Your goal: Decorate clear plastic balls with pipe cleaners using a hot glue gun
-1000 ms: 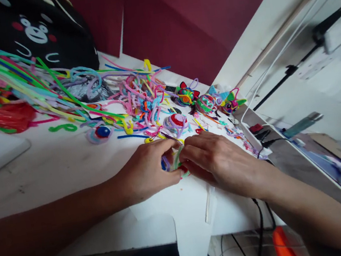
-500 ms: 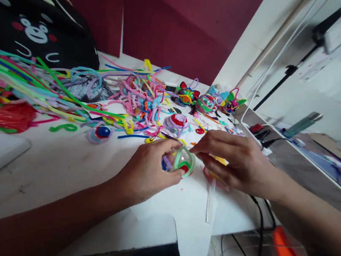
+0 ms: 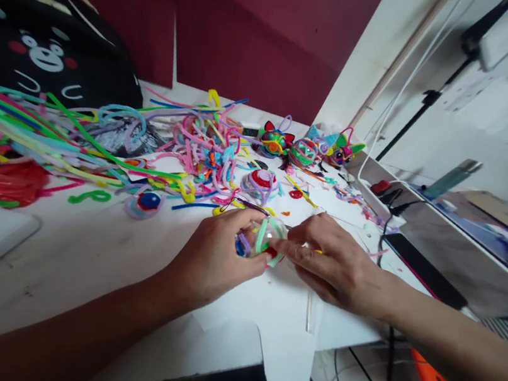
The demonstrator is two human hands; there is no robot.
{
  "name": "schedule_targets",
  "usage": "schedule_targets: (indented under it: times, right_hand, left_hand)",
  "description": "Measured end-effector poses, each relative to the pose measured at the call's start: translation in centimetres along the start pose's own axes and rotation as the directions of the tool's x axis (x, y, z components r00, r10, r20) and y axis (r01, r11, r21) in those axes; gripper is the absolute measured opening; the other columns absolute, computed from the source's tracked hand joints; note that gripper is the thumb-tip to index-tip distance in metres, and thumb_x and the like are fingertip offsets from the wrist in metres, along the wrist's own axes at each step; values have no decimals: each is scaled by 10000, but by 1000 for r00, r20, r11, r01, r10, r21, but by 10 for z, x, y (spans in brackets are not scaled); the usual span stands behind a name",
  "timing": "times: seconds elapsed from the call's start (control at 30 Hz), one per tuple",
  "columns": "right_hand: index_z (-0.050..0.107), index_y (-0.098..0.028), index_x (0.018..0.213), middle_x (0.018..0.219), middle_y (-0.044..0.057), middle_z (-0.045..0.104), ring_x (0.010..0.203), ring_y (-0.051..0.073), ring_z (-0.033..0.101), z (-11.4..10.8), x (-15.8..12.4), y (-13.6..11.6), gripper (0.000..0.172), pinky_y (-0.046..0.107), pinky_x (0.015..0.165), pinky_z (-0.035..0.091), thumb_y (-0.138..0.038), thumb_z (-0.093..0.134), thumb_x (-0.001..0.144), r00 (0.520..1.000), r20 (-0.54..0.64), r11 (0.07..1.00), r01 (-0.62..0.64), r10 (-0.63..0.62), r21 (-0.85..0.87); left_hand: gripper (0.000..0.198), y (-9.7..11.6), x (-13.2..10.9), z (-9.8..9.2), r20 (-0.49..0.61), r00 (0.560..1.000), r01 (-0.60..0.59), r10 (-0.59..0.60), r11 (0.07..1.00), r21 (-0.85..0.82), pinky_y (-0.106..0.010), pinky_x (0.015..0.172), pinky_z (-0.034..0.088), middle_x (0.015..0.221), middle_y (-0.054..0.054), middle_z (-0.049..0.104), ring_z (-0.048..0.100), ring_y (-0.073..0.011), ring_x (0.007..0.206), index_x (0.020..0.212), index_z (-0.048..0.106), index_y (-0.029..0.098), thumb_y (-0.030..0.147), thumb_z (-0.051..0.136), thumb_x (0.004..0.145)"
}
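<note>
Ball [image 3: 276,230] sits gripped in left hand [image 3: 219,246]; right hand [image 3: 336,261], fingertips narrowed, contents untellable, shifts from the ball's two o'clock to four, apparently tending another spot.

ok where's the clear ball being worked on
Just below the head view's centre, the clear ball sits in the left hand, touched by the right hand.
</note>
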State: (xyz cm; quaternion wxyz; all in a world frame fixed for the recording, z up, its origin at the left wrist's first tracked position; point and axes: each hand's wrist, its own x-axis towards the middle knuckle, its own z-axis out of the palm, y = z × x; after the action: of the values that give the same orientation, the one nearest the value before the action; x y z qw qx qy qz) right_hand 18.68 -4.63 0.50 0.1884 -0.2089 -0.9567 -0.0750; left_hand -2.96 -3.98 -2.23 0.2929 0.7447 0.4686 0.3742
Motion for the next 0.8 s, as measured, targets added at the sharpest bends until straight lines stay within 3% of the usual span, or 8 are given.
schedule_targets:
  times: [0.37,0.6,0.8]
  right_hand:
    - [496,-137,1313,917,93,599,800,212,497,7,-3,-4,439,379,676,366,-70,546,882,1000,-1,999,20,-20,-39]
    - [451,-153,1361,986,105,577,870,219,529,-1,-5,-5,498,385,704,420,-56,539,880,993,-84,991,-77,86,110]
    - [499,-149,1319,997,116,603,860,223,533,5,-15,-6,470,397,706,422,-56,561,862,994,-67,994,-80,86,80]
  left_hand:
    - [374,-1,0,0,4,1000,-13,13,1000,-3,-272,663,478,911,-26,702,647,-192,800,1012,665,177,245,643,645]
    - [409,1,1,0,5,1000,4,-4,1000,-10,-286,672,491,938,-42,708,653,-210,822,1040,663,172,313,654,656]
    - [426,-1,0,1,-2,1000,15,-15,1000,-4,-292,691,501,959,-47,711,657,-212,832,1057,667,175,323,653,659]
